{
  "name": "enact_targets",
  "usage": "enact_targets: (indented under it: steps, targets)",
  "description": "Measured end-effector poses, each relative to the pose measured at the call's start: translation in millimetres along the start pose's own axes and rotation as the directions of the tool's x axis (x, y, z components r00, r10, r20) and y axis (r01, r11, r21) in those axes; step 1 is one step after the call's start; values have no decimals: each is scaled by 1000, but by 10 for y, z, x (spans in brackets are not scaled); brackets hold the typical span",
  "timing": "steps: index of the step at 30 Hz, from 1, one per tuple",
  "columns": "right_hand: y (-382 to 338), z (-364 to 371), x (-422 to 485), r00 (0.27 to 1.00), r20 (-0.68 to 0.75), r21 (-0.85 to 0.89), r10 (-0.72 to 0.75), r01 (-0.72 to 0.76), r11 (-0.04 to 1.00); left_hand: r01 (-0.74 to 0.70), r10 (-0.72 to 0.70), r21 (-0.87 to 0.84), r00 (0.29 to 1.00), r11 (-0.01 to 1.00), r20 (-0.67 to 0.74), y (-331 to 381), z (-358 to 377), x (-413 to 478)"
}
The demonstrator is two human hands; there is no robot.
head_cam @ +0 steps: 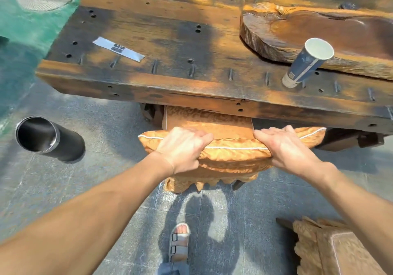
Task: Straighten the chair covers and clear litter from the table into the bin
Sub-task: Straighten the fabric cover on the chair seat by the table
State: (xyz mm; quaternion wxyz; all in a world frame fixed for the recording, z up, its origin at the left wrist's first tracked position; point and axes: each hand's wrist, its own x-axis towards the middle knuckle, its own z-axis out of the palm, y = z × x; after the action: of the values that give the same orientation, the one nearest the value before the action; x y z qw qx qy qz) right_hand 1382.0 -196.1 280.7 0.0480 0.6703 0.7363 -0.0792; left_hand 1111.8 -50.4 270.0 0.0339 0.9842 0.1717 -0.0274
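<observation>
Centre frame, below the worktop [148, 83] edge: left hand [180, 149] and right hand [291, 149] grip the chair cover [234, 154], fingers [200, 136] curled over its piped seam. Best tug both sides evenly, downward, seam level.

I read the table [170, 40] as old wood: rough, matt, dark-stained with worn orange patches. The wood slab [297, 34] on it is smoother and varnished with a slight gloss, rough at the edge. The paper cup [306, 64] is matt blue, white inside. The wrapper [119, 49] is shiny silver foil. The chair cover [234, 157] is patterned gold-orange cloth with a light sheen and white cord piping [234, 148]. The second chair cover [331, 251] is the same cloth. The bin [68, 144] is black and smooth with a glossy inner wall; I can't tell metal or plastic. The floor [106, 115] is grey stone tile, rough and matt. The sandal [179, 245] is matt grey.
</observation>
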Motion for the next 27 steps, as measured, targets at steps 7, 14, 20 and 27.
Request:
enact_targets:
  steps: [7,14,20,27]
  targets:
    - [-274,584,-672,993,10,-6,113,-113,994,61,3,-190,948,980,320,353,740,-124]
    - [-321,527,100,987,-60,-50,149,-152,987,-126,125,10,992,992,29,-451,477,165]
    - [-42,392,856,985,-79,-36,155,-158,987,-100,101,128,995,987,-3,-1023,417,573]
    - [-1,222,1517,995,-26,-43,95,-96,994,4,-6,148,1000,989,12,-1582,332,750]
